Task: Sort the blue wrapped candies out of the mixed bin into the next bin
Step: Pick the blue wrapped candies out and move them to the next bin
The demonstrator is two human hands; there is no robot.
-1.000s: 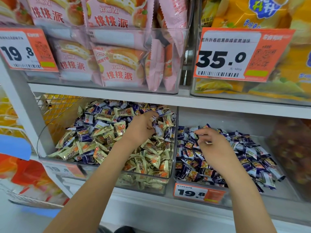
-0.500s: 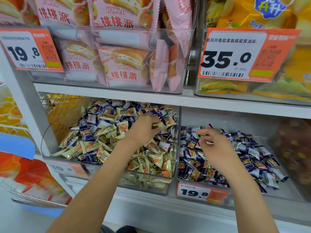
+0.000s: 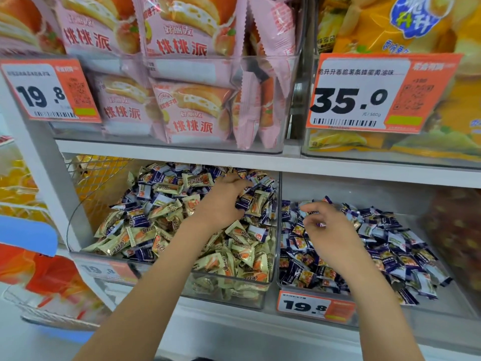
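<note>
The clear mixed bin (image 3: 166, 267) on the lower shelf holds cream-and-orange wrapped candies (image 3: 235, 256) mingled with blue wrapped candies (image 3: 141, 221). My left hand (image 3: 221, 204) reaches into its far right part, and its curled fingers grip a blue candy (image 3: 243, 203) in the pile. The neighbouring clear bin (image 3: 455, 303) on the right holds a heap of blue wrapped candies (image 3: 390, 246). My right hand (image 3: 333, 227) hovers over the left side of that heap. Its fingers are curled, with a small blue wrapper (image 3: 321, 224) showing between them.
An orange 19.8 price tag (image 3: 316, 307) hangs on the right bin's front. The white shelf board (image 3: 338, 169) runs close above both bins. On it stand bins of pink pie packs (image 3: 192, 113) and yellow snack bags (image 3: 390, 22). A wire basket (image 3: 99, 175) stands at the left.
My left hand has dug a little deeper and to the right in the mixed bin, closing its fingers on candy. The right hand has stayed over the blue heap.
</note>
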